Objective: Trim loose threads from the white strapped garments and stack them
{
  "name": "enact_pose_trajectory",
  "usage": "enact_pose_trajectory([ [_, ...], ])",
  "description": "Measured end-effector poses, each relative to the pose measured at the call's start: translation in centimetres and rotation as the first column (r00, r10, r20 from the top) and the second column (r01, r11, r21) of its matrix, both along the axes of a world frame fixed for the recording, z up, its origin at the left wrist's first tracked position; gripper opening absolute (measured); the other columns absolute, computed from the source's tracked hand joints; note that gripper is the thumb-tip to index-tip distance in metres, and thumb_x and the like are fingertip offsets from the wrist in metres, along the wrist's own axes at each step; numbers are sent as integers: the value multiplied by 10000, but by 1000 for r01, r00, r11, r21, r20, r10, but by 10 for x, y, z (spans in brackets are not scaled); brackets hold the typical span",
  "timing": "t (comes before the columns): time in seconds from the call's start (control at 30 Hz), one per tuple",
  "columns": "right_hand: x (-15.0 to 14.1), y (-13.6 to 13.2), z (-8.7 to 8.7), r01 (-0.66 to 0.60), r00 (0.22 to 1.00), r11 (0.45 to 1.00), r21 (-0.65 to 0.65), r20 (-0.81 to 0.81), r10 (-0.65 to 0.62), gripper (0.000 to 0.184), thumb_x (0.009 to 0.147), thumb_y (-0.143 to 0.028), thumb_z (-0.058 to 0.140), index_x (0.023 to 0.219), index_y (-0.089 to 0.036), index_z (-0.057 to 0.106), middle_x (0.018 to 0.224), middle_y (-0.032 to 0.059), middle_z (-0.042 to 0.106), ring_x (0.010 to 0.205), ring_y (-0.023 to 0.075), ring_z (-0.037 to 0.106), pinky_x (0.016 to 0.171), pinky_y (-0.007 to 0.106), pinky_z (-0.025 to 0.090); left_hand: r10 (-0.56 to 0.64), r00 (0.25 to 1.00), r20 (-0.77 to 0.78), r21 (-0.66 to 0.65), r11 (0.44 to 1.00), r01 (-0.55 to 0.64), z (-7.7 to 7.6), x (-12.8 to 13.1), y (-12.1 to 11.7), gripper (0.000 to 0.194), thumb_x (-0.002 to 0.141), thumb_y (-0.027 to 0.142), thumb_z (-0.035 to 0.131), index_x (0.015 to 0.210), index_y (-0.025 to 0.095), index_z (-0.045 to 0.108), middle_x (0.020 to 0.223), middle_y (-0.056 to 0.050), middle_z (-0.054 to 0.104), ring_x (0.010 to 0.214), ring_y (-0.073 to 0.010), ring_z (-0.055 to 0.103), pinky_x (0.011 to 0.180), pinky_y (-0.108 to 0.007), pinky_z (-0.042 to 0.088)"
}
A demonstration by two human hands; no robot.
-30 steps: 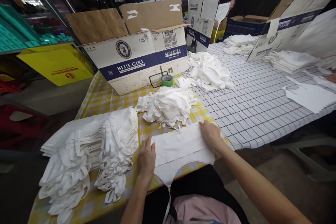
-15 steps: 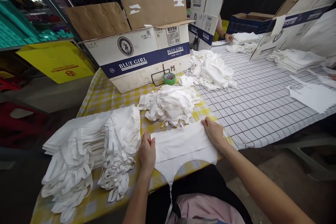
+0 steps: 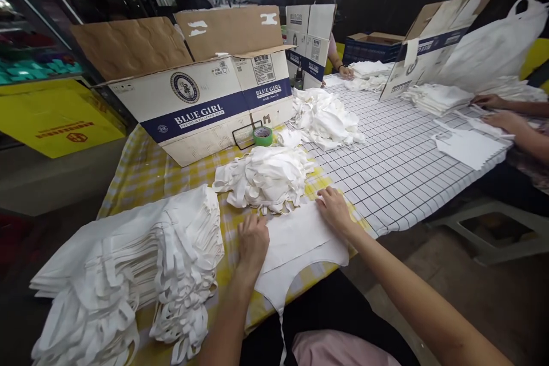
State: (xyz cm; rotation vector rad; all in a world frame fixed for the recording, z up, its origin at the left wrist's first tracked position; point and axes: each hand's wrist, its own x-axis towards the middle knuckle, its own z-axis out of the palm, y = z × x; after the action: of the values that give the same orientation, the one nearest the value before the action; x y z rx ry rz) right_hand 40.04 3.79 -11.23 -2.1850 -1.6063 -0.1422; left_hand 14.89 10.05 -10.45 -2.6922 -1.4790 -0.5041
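A white cloth piece (image 3: 295, 234) lies flat in front of me, its far part folded over in a straight band. Its near edge is cut in a curve, and a thin twisted strap hangs over the table edge to my lap. My left hand (image 3: 253, 240) rests at its left edge with bent fingers, not visibly pinching it. At the far right corner, my right hand (image 3: 337, 211) lies with its fingers stretched over the cloth. Left of me is a thick stack of folded white pieces (image 3: 171, 211) with dangling straps. A loose white heap (image 3: 266, 177) lies just beyond my hands.
A large beer carton (image 3: 206, 108) stands at the back left, with green tape (image 3: 262, 136) before it. Another white heap (image 3: 326, 117) lies on the checked cloth (image 3: 377, 154). At the right, a co-worker's hands (image 3: 500, 117) are near white pieces; another person's hand (image 3: 345, 71) shows farther back.
The view has swung right, bringing the co-worker's hands into sight. My left hand has moved inward over the cloth's edge, and my right fingers have loosened from their pinch.
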Motion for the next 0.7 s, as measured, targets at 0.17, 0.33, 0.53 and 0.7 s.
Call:
enact_pose_trajectory([
  [0.17, -7, -29, 12, -14, 997, 994, 109, -78, 22, 169, 868, -232, 450, 997, -207, 557, 960, 70, 570, 895, 214, 512, 763, 332, 390, -158, 984, -80, -11, 987, 158, -3, 39, 7, 342, 865, 123, 383, 1028, 267, 646, 864, -79, 569, 833, -223, 508, 746, -364, 363],
  [0.33, -12, -120, -1, 133, 919, 971, 198, -392, -45, 167, 888, -277, 415, 933, -211, 562, 836, 37, 602, 780, 181, 547, 751, 313, 412, -74, 996, -54, 41, 996, 77, -7, 49, 3, 370, 833, 94, 395, 1087, 244, 618, 862, -88, 558, 821, -232, 507, 740, -372, 379],
  [0.53, -27, -200, -70, 111, 691, 991, -73, -711, -130, 249, 844, -384, 468, 967, -206, 592, 958, 63, 633, 881, 211, 585, 789, 322, 437, -172, 983, 71, 96, 982, 165, -12, 64, -35, 314, 792, 97, 452, 1023, 200, 638, 1076, -104, 575, 1078, -269, 475, 899, -416, 371],
  [0.7, -32, -172, -86, 34, 388, 999, 7, -922, -7, 478, 739, -463, 595, 1115, -172, 553, 1115, 85, 607, 1040, 248, 544, 877, 340, 415, -512, 858, 27, -37, 858, 513, -5, 113, -63, 445, 847, 161, 406, 1282, 244, 459, 1423, -30, 352, 1330, -225, 245, 1087, -425, 201],
])
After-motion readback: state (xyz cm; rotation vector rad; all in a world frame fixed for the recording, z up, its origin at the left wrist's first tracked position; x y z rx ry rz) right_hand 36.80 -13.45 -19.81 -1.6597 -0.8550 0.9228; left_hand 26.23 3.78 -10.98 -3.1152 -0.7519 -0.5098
